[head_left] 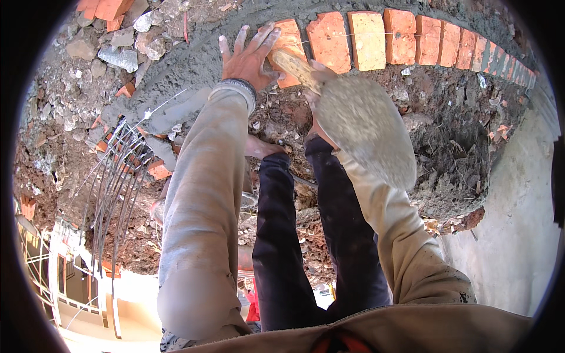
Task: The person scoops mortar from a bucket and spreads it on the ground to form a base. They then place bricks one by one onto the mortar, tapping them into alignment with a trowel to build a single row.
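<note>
My left hand (248,62) has its fingers spread, resting on and beside the leftmost orange brick (287,32) of a laid row. My right hand (318,73) is closed around a trowel near where handle meets blade, and the blade hides much of it. The trowel's mortar-smeared blade (365,120) points back toward me, while its wooden handle (292,67) lies over the same brick, its butt close to my left fingers. Whether the butt touches the brick, I cannot tell. Rightward, the row runs on through another orange brick (328,42) and a yellowish brick (366,41).
A thin string (347,35) crosses the bricks. Wet grey mortar (203,44) spreads left of the row. Steel rods (115,182) stick out at left, near rubble stones (120,57). A pale concrete surface (506,206) lies right. My dark-trousered legs (282,235) stand on uneven soil.
</note>
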Demonstrator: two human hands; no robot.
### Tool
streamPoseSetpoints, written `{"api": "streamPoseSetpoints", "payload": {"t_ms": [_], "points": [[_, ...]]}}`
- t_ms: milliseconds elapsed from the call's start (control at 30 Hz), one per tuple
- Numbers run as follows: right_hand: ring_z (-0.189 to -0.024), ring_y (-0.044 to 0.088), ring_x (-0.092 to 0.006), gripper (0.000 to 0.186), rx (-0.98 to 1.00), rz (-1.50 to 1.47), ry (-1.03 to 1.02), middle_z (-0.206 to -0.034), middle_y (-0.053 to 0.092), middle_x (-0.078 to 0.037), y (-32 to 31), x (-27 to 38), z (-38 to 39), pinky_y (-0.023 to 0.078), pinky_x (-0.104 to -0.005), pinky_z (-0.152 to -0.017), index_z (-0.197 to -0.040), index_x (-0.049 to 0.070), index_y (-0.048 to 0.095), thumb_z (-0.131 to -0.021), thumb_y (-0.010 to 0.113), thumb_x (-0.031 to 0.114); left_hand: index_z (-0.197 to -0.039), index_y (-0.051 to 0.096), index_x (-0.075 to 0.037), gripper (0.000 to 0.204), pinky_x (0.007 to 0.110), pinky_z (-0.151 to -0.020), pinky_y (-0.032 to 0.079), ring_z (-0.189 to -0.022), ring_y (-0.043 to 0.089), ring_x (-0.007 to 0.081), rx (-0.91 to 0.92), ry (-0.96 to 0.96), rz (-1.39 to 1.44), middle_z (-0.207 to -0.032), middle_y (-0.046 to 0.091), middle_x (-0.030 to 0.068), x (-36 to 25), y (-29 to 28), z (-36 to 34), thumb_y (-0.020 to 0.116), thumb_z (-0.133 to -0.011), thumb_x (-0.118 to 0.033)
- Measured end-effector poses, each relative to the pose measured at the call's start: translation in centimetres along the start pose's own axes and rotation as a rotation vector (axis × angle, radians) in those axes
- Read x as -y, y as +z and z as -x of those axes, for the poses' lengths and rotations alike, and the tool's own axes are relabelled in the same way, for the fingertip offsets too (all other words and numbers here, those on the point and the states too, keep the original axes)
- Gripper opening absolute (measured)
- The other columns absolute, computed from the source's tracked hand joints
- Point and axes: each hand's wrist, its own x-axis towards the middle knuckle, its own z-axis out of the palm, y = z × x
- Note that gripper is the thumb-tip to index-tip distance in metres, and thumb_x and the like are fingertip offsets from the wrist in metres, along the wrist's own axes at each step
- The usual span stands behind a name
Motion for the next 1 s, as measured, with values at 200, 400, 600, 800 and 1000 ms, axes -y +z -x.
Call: {"api": "streamPoseSetpoints", "payload": {"t_ms": [200,400,600,800,1000], "points": [[-0.108,0.059,-0.0318,0.037,0.015,-0.011,0.019,-0.12,0.061,-0.014,0.4,-0.5,0.1,0.043,-0.0412,-0.095,-0.123,0.004,0.058,-0.087,0.059,0.015,-0.149,0.023,-0.036,0.1,0.065,-0.112,0.006,-0.141,0.022,0.032,0.025,-0.059,-0.038,-0.154,0.021,-0.0138,-0.4,-0.1,0.4,0.078,-0.066,-0.051],[-0.107,0.059,-0.0314,0.037,0.032,-0.025,0.032,-0.12,0.061,-0.014,-0.1,-0.6,0.2,0.043,-0.0409,-0.095,-0.123,0.004,0.058,-0.087,0.059,0.015,-0.148,0.025,-0.035,0.099,0.064,-0.113,0.007,-0.138,0.027,0.0327,0.07,-0.117,-0.056,-0.154,0.022,-0.0141,-1.5,-0.5,0.7,0.077,-0.066,-0.053],[-0.107,0.059,-0.031,0.038,0.029,-0.022,0.045,-0.119,0.061,-0.014,-0.8,-0.5,0.5,0.043,-0.0407,-0.094,-0.123,0.004,0.057,-0.087,0.059,0.016,-0.148,0.025,-0.035,0.097,0.063,-0.113,0.007,-0.136,0.03,0.0323,0.092,-0.138,-0.057,-0.154,0.022,-0.0141,-2.1,-0.9,0.5,0.077,-0.068,-0.052],[-0.107,0.059,-0.0307,0.038,0.028,-0.015,0.03,-0.119,0.061,-0.014,-0.4,-1.4,-0.8,0.044,-0.0405,-0.094,-0.123,0.004,0.057,-0.087,0.06,0.016,-0.149,0.024,-0.034,0.096,0.062,-0.114,0.007,-0.135,0.031,0.0325,0.075,-0.114,-0.064,-0.154,0.022,-0.0133,-1.5,-1.0,-0.1,0.075,-0.07,-0.052],[-0.106,0.059,-0.0303,0.038,0.026,-0.024,0.044,-0.119,0.061,-0.013,-0.3,-1.3,-0.2,0.044,-0.0403,-0.094,-0.123,0.004,0.057,-0.087,0.06,0.016,-0.149,0.022,-0.034,0.098,0.062,-0.114,0.007,-0.134,0.032,0.0341,0.114,-0.12,-0.079,-0.155,0.019,-0.0136,-1.6,-1.4,0.1,0.075,-0.069,-0.052]]}}
